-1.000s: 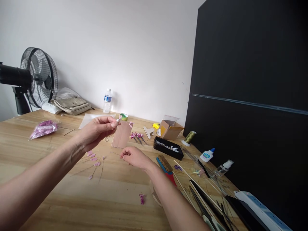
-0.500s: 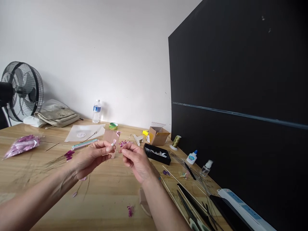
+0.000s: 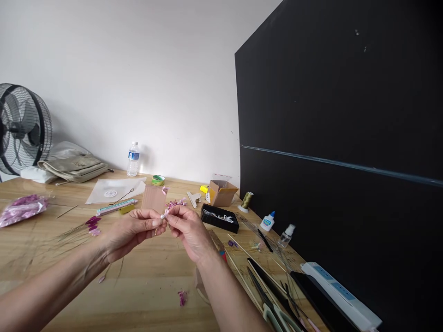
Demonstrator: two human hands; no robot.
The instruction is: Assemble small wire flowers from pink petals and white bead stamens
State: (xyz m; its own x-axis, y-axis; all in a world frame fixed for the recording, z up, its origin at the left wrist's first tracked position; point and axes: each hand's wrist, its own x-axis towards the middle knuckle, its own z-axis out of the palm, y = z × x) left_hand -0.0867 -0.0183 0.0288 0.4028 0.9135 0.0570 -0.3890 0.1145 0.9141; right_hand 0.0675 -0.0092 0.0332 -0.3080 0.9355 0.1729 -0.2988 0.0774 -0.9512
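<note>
My left hand [image 3: 133,229] and my right hand [image 3: 187,229] meet above the wooden table [image 3: 148,286]. Both pinch one small piece, a white bead with a pink petal on thin wire [image 3: 163,215], held between their fingertips. Just behind the hands a brown card [image 3: 153,199] stands on the table with a pink petal at its top corner. Several pink petals on wires [image 3: 92,223] lie to the left of my left hand. A loose pink scrap [image 3: 182,297] lies under my right forearm.
A black tray [image 3: 219,217], a cardboard box [image 3: 221,193], a gold thread spool [image 3: 246,200], a glue bottle [image 3: 267,222] and a spray bottle [image 3: 287,235] lie right. Sticks, scissors [image 3: 277,316] and a power strip [image 3: 341,295] fill the near right. A fan [image 3: 19,129], bag [image 3: 71,166], water bottle [image 3: 132,159] stand behind.
My right hand rose from the table and joined my left hand at the bead piece. The view turned right and the hands drew closer together.
</note>
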